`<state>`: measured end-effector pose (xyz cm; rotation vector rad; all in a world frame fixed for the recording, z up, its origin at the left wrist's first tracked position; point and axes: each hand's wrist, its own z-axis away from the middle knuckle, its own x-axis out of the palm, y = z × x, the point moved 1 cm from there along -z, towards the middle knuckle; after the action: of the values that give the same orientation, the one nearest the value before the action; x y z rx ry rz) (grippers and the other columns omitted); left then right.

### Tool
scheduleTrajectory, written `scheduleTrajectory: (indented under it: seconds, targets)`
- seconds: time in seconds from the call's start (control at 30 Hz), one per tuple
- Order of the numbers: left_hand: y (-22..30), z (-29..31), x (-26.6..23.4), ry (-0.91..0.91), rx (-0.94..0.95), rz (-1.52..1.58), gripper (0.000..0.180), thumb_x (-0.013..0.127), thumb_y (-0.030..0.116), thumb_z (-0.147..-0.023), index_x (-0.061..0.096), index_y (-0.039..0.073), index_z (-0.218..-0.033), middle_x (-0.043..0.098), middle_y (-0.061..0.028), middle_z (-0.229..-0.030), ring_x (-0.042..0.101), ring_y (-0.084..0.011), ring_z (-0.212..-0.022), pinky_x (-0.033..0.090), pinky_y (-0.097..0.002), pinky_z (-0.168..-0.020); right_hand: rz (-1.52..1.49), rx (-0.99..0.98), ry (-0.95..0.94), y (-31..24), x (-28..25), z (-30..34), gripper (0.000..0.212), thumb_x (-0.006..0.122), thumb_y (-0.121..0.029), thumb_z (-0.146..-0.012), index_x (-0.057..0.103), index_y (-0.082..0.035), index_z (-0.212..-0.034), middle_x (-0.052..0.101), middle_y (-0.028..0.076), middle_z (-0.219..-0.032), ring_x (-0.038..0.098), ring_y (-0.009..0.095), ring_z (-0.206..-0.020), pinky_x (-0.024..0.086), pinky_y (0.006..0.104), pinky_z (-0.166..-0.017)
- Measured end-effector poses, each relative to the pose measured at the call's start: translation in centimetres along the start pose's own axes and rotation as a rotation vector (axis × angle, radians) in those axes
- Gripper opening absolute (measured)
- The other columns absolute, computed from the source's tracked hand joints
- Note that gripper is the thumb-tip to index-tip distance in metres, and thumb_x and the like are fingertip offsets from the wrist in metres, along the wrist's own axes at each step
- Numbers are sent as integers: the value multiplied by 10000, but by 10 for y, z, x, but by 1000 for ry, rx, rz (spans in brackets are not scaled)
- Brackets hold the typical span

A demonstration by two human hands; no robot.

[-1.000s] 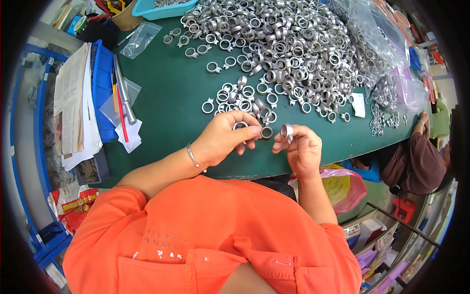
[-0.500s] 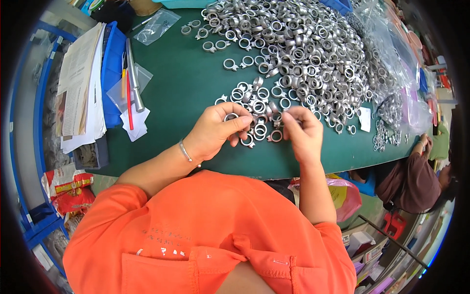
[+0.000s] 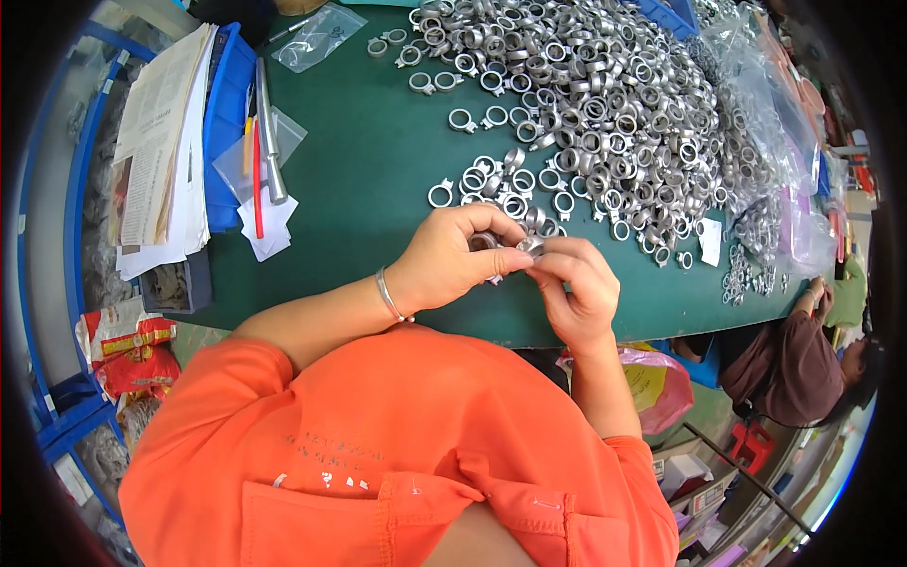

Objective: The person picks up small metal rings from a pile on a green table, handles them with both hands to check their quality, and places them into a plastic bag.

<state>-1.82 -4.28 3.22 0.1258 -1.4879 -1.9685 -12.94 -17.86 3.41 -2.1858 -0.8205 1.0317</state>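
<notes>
My left hand pinches a silvery metal ring between thumb and forefinger at the table's near side. From the right, my right hand closes on the same ring, so both sets of fingertips meet there. Another metal ring shows inside the curl of my left hand, partly hidden by its fingers. Just beyond the hands lies a small cluster of loose rings, several with a small lug on the outside. A large heap of similar rings spreads behind it.
On the left, a blue bin has newspapers leaning against it, with a metal rod and a red pen alongside. Clear plastic bags lie at the right. A person sits farther right along the green table.
My hands have come together; the right moved in toward the left from the small cluster. The metal ring now sits between both hands' fingertips. The whole view has shifted slightly.
</notes>
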Motion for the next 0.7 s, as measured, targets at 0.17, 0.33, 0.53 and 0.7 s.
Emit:
scheduleTrajectory:
  seconds: [0.17, 0.33, 0.53, 0.7]
  targets:
    - [-3, 0, 0, 65, 538, -434, 166, 697, 16, -714, 646, 13, -872, 600, -48, -850, 571, -114, -728, 457, -219, -616, -594, 614, 72, 3, 0, 13, 155, 555, -13, -841, 560, 27, -991, 609, 69, -806, 558, 95, -615, 436, 198, -530]
    - [0, 5, 7, 63, 651, -535, 271, 690, -26, -693, 624, 39, -948, 578, -30, -776, 555, -96, -704, 448, -223, -576, -932, 754, 63, 4, 5, 16, 205, 486, -99, -886, 538, 30, -1036, 612, 91, -815, 557, 116, -601, 417, 204, -477]
    - [-2, 6, -4, 157, 246, -243, 170, 652, 19, -768, 590, -1, -925, 594, -25, -746, 541, -55, -573, 431, -181, -501, -1323, 662, 253, 41, -27, 13, 82, 489, -96, -843, 509, -20, -866, 483, 84, -728, 453, 150, -544, 309, 212, -392]
    - [-3, 5, 2, 71, 175, -143, 143, 650, 23, -771, 599, 8, -904, 590, -21, -770, 534, -56, -576, 431, -179, -520, -1162, 919, 100, 29, -12, 7, 314, 380, -315, -954, 505, -28, -956, 497, 72, -660, 402, 110, -446, 263, 196, -360]
